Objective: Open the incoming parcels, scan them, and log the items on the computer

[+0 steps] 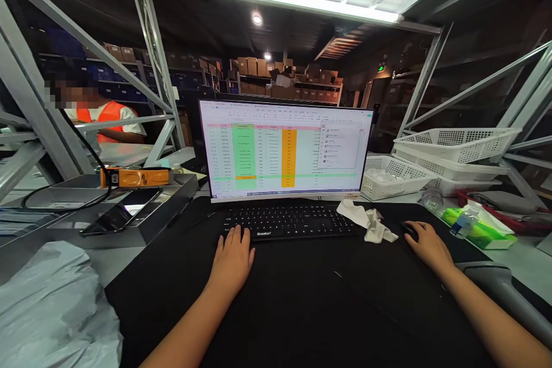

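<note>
My left hand (233, 256) rests at the lower left edge of a black keyboard (293, 222), fingers stretched out over its keys. On the right, my right hand (428, 246) lies over a dark computer mouse (409, 231), which shows only in part under the fingers. Behind the keyboard stands a monitor (267, 155) with a spreadsheet on it, columns marked green and orange. A crumpled white cloth (370, 222) sits across the keyboard's right end, between keyboard and mouse. Everything stands on a black desk mat (302, 299).
White plastic baskets (457, 146) are stacked at the right, near a green tissue pack (478, 229) and a grey handheld device (495, 284). At the left are a grey plastic bag (60, 310), a phone (123, 213) and an orange box (135, 177). Beyond the frame, a person (107, 118) wears an orange vest.
</note>
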The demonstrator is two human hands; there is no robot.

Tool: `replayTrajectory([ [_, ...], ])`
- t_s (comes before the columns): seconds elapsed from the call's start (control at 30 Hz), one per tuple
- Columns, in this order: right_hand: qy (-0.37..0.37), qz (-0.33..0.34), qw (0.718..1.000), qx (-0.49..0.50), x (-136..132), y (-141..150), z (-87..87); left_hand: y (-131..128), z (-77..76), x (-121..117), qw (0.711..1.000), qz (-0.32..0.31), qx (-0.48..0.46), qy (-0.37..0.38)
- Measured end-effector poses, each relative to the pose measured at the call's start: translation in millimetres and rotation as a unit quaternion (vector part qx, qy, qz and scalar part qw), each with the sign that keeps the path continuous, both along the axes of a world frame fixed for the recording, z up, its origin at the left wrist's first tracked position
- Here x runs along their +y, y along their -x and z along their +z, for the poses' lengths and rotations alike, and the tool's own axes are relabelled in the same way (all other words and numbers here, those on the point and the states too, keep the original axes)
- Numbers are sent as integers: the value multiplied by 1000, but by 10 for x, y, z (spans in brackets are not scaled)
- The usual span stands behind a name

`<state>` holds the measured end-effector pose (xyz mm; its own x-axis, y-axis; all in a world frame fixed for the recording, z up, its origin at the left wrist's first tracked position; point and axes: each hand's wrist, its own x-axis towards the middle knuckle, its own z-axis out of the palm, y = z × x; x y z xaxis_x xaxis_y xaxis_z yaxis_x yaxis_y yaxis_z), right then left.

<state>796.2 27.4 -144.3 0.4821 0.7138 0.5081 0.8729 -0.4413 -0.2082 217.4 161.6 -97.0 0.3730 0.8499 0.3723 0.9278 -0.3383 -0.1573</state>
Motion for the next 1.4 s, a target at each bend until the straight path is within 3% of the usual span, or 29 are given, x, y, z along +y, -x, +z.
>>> replayTrajectory([
  [1.4,6,-41,999,1,-12,56,57,21,-48,46,1000,-2,10,-25],
])
